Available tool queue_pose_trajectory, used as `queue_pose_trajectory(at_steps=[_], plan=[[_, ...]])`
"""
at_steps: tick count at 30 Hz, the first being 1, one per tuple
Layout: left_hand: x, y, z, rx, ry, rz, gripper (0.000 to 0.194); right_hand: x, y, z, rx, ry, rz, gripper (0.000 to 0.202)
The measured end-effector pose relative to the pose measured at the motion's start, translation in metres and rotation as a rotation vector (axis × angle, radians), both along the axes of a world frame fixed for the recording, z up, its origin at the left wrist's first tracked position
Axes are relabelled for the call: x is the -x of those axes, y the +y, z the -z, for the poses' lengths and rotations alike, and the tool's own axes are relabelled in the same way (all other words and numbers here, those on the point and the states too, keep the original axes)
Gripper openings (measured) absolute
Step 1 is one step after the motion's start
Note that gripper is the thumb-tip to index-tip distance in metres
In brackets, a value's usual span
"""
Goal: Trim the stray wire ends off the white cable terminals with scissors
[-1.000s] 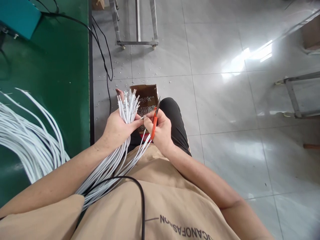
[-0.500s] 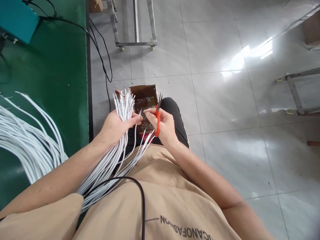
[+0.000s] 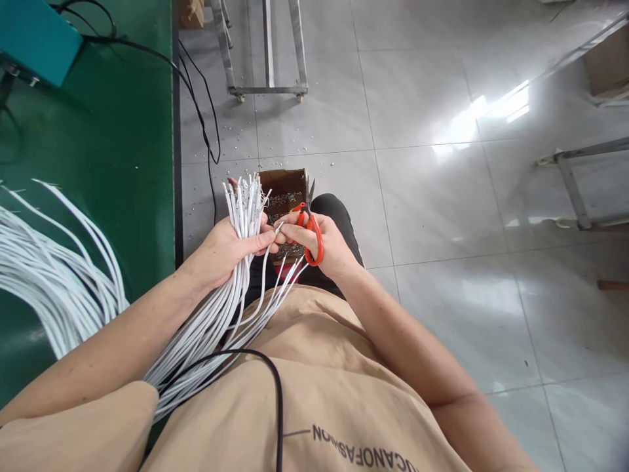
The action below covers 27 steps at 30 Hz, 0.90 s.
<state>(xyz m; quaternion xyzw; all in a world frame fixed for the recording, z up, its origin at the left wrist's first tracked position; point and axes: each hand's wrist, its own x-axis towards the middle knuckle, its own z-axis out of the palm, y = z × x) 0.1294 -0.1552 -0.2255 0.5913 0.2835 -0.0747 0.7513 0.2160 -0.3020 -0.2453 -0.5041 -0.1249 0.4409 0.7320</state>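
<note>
A thick bundle of white cables [image 3: 246,210] is gripped in my left hand [image 3: 223,252], stripped ends pointing up and away. Between that hand's thumb and fingers one single cable [image 3: 266,259] is pinched apart from the rest. My right hand [image 3: 329,246] holds scissors with orange handles [image 3: 317,244], their blades pointing away from me. Its thumb and forefinger meet at the tip of the single cable, touching or almost touching my left fingertips. More loose cable ends [image 3: 289,278] hang over my lap. Below my hands stands a cardboard box [image 3: 282,178] with small clippings inside.
On the left, a green table [image 3: 122,131] carries another spread of white cables [image 3: 54,275] and a teal machine [image 3: 39,39]. Black cords [image 3: 199,121] hang over its edge. A metal frame on casters [image 3: 268,88] stands ahead. Bits of clippings lie scattered on the tiled floor [image 3: 417,196].
My right hand has moved slightly left, its fingertips closing on the tip of the single cable. The scissors have turned in the hand, so both orange handle loops show.
</note>
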Motion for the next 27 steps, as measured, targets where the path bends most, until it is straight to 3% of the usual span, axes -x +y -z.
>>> queue_pose_trajectory(at_steps=[9,16,19,24,27], plan=[[0.0,-0.001,-0.001,-0.005,-0.03,0.016,0.024,0.007,0.005,0.008,0.023,-0.015,0.054,0.014],[0.001,-0.001,0.008,-0.306,-0.114,0.064,0.018,0.021,0.016,0.01,0.172,-0.02,0.217,0.011],[0.001,0.0,0.008,-0.398,-0.074,0.08,0.019,0.019,0.009,0.011,0.28,-0.207,0.171,0.016],[0.0,-0.002,0.004,-0.504,-0.032,0.05,0.017,0.013,-0.009,0.014,0.714,-0.798,-0.034,0.024],[0.0,-0.002,0.006,-0.508,-0.036,0.021,0.016,0.015,-0.014,0.014,0.826,-0.98,-0.15,0.027]])
